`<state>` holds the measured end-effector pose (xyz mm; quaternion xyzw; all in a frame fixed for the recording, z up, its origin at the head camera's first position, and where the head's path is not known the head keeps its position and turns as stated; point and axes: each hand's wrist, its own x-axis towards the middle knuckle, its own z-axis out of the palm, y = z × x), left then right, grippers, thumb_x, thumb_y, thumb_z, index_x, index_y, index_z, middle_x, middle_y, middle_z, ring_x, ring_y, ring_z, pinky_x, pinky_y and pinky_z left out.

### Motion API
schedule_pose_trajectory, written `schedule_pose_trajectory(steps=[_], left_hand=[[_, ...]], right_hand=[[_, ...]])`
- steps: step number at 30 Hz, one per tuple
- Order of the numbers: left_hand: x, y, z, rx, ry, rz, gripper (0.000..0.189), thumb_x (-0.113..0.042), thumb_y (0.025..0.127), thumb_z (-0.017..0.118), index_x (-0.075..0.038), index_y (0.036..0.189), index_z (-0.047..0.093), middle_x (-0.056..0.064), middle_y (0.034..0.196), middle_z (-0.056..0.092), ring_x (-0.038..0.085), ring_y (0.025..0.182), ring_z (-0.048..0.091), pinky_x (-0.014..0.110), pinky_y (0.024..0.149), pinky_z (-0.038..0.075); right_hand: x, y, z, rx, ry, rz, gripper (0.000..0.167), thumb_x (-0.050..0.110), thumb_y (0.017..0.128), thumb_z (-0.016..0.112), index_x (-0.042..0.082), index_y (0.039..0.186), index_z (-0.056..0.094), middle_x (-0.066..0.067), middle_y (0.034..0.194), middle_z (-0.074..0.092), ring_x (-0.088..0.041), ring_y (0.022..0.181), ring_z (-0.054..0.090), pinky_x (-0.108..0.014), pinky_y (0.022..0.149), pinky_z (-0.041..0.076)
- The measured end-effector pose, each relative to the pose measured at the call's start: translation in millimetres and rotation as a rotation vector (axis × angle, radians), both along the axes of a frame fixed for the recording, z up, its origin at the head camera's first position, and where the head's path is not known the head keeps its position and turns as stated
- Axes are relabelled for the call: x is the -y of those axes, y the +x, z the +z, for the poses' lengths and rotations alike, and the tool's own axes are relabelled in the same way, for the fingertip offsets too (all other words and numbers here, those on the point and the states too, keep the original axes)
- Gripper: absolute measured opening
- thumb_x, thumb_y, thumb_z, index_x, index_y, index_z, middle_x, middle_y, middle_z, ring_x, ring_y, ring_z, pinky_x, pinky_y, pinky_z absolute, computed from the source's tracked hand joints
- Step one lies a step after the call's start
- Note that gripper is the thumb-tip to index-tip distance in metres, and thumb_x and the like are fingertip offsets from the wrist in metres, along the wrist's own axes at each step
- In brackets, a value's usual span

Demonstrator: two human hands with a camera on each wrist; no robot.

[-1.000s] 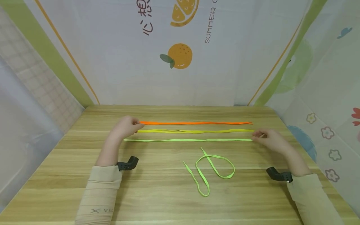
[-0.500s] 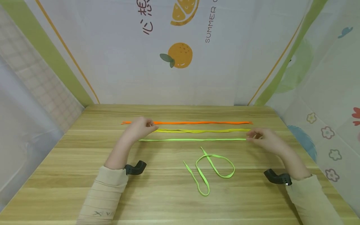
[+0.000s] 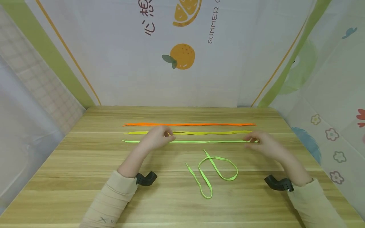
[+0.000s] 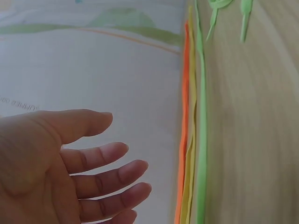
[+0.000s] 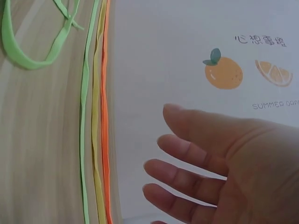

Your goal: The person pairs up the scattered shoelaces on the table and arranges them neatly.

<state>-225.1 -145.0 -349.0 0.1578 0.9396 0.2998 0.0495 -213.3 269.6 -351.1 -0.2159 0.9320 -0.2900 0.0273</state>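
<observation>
Three flat shoelaces lie stretched side to side on the wooden table: orange [image 3: 194, 124] at the back, yellow [image 3: 211, 133] in the middle, light green [image 3: 196, 142] in front. Nearer the front, a second green shoelace [image 3: 207, 180] lies in loose loops with both tips showing. My left hand [image 3: 156, 137] is over the left part of the yellow and green laces, holding nothing. Over their right ends hovers my right hand [image 3: 263, 142], also without anything in it. Both wrist views show the left palm [image 4: 32, 158] and right palm [image 5: 257, 158] with fingers spread and relaxed.
The wooden table [image 3: 85, 177] reaches back to a white printed cloth [image 3: 128, 69] with orange fruit drawings. Patterned cloths hang along the left and right sides. A black wrist camera mount [image 3: 146, 179] sits on the left wrist, another mount [image 3: 278, 183] on the right.
My left hand has moved right and slightly nearer, uncovering the left ends of the laces. The right hand has shifted a little to the left. The laces lie as before.
</observation>
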Motion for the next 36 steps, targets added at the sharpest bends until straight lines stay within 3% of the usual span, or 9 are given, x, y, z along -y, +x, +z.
schedule_pose_trajectory(steps=[11,17,23,29,36], left_hand=[[-31.7,9.2,-15.6,-0.015,-0.029,-0.104,0.024,-0.024,0.091,0.066,-0.007,0.107,0.068,-0.001,0.084,0.060,0.015,0.070,0.054,0.031,0.063,0.045],[-42.4,16.0,-21.4,-0.018,0.024,-0.174,0.031,-0.023,0.090,0.066,-0.001,0.113,0.065,-0.001,0.080,0.058,0.015,0.065,0.053,0.031,0.061,0.045],[-52.2,22.5,-25.6,0.017,0.064,-0.229,0.034,-0.023,0.090,0.066,0.001,0.114,0.063,-0.001,0.083,0.061,0.013,0.072,0.056,0.030,0.065,0.047],[-60.1,27.7,-30.7,0.072,0.083,-0.249,0.038,-0.031,0.090,0.066,-0.001,0.113,0.064,0.000,0.084,0.060,0.013,0.073,0.056,0.030,0.064,0.047],[-68.5,31.9,-38.0,0.035,0.090,-0.244,0.035,-0.032,0.088,0.069,-0.002,0.105,0.067,-0.003,0.074,0.059,0.010,0.066,0.054,0.027,0.060,0.045]], right_hand=[[13.6,2.0,-8.0,0.027,-0.037,0.068,0.030,0.019,0.090,0.069,0.001,0.114,0.065,-0.012,0.110,0.065,-0.024,0.095,0.057,-0.042,0.078,0.045],[18.6,3.2,-9.2,0.032,-0.019,0.106,0.031,0.015,0.089,0.069,-0.001,0.115,0.063,-0.006,0.099,0.066,-0.018,0.088,0.058,-0.039,0.076,0.047],[24.3,7.7,-8.8,0.075,-0.018,0.123,0.032,0.017,0.090,0.068,0.000,0.116,0.062,-0.003,0.097,0.066,-0.017,0.088,0.057,-0.039,0.076,0.047],[32.6,11.9,-10.1,0.086,-0.036,0.160,0.030,0.017,0.088,0.071,0.000,0.112,0.064,-0.006,0.099,0.065,-0.017,0.087,0.058,-0.035,0.074,0.048],[36.8,12.7,-19.8,0.125,-0.002,0.157,0.036,0.024,0.087,0.072,0.003,0.115,0.064,-0.002,0.102,0.064,-0.016,0.088,0.057,-0.033,0.074,0.048]])
